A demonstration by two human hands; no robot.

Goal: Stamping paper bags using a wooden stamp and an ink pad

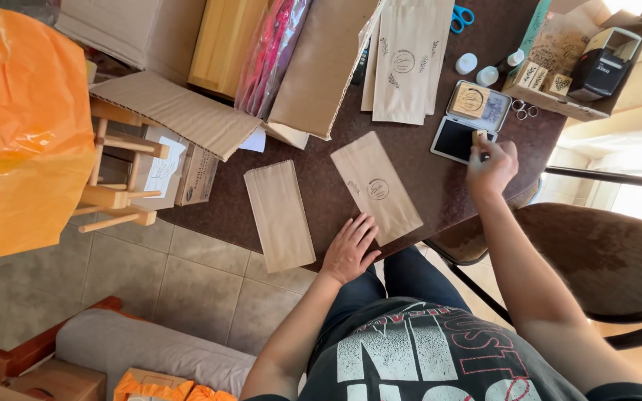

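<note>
Right hand pinches wooden stamp onto ink pad, left hand flat, fingers spread, pinning stamped paper bag on worktop; over-inking or a slipping bag would likely smudge the print.

A stamped paper bag is laid on the table, with a blank paper bag to its left and an open ink pad to its right
</note>
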